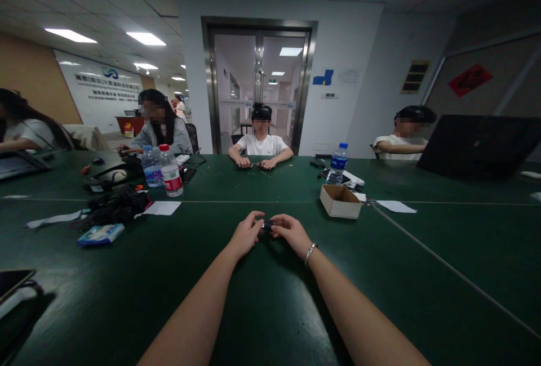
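Observation:
Both arms reach forward over the dark green table point(270, 293). Between my two hands is a small dark object point(266, 226), too small to identify. My left hand point(247, 233) has its thumb and fingers closed on the object's left end. From the other side, my right hand point(291, 232), with a silver bracelet point(311, 254) at the wrist, pinches the right end. The fingers cover much of the object. It is held just above or on the tabletop; I cannot tell which.
An open cardboard box point(340, 202) stands right of my hands, with a water bottle point(338, 164) behind it. At left are a red-capped bottle point(171, 172), tangled black gear point(114, 206) and a blue packet point(100, 235). A person point(261, 143) sits opposite; others sit around the table.

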Demonstrator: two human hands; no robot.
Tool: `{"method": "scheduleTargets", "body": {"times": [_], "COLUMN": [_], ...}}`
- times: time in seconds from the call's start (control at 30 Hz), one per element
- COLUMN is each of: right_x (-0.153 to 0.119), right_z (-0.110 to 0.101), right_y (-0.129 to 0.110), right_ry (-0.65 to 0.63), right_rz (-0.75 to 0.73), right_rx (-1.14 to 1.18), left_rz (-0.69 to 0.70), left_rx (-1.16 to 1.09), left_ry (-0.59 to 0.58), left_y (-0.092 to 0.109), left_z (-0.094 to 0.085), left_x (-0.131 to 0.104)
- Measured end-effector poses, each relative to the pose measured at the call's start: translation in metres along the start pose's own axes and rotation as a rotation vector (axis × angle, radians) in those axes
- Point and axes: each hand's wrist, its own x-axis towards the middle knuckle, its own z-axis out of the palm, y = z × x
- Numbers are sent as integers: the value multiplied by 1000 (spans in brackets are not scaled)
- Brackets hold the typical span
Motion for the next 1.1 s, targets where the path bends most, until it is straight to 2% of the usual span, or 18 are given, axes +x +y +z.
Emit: {"method": "scheduleTargets", "body": {"times": [0.1, 0.33, 0.47, 0.57, 0.67, 0.8, 1.1], "right_x": [1, 2, 3, 2, 1, 2, 3], "right_z": [0, 0, 0, 0, 0, 0, 1], "right_y": [2, 6, 8, 8, 6, 8, 10], "right_ry": [-11, 9, 34, 46, 4, -42, 4], "right_rz": [-6, -41, -73, -77, -98, -118, -133], "right_rx": [-17, -94, -157, -171, -164, -199, -305], "left_rz": [-15, 3, -35, -2, 44, 40, 38], "left_rx": [-20, -10, 13, 27, 52, 88, 122], "left_ry": [-20, 29, 26, 12, -5, 20, 42], "left_y": [0, 1, 3, 4, 3, 5, 4], "left_z": [0, 0, -1, -3, -4, -2, 0], "left_x": [1, 1, 0, -1, -1, -2, -7]}}
